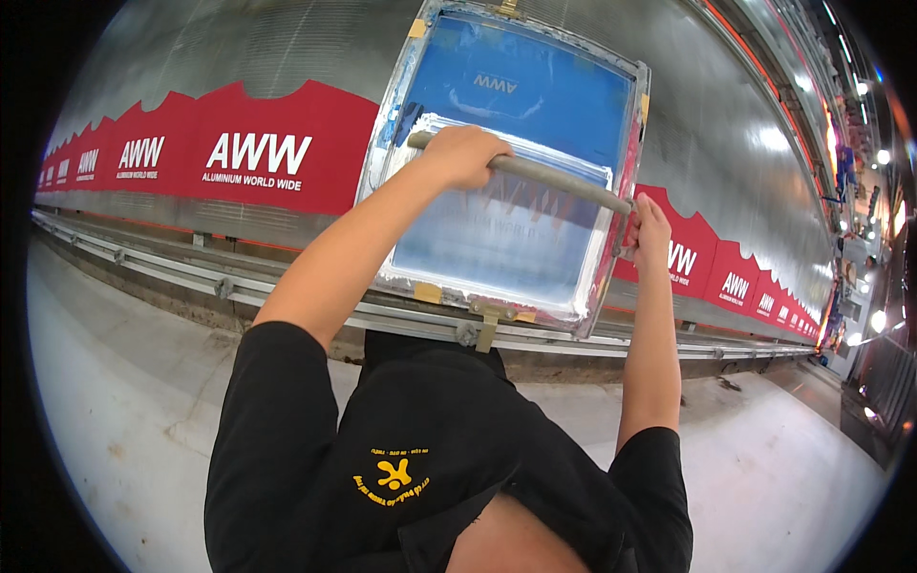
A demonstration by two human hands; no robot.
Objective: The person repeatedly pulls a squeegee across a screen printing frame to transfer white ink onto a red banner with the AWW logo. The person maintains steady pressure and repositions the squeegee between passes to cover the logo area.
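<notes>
A screen-printing frame (623,122) with blue mesh lies on the silver sheet in front of me. Across its middle runs a long grey-handled squeegee (564,180), slightly tilted down to the right. My left hand (468,156) is wrapped over the handle, left of its centre. My right hand (650,232) is closed at the frame's right edge, just below the squeegee's right end; its fingertips are partly hidden. White ink (449,124) lies in a band along the squeegee and smears the frame's inner borders. Below the squeegee, pale print shows through the mesh.
Red jagged-edged prints with white lettering (287,153) line the silver sheet (315,48) on both sides. A metal rail (172,277) with clamps runs along the near edge, between me and the table. A pale floor (134,401) lies below; lights and equipment stand far right.
</notes>
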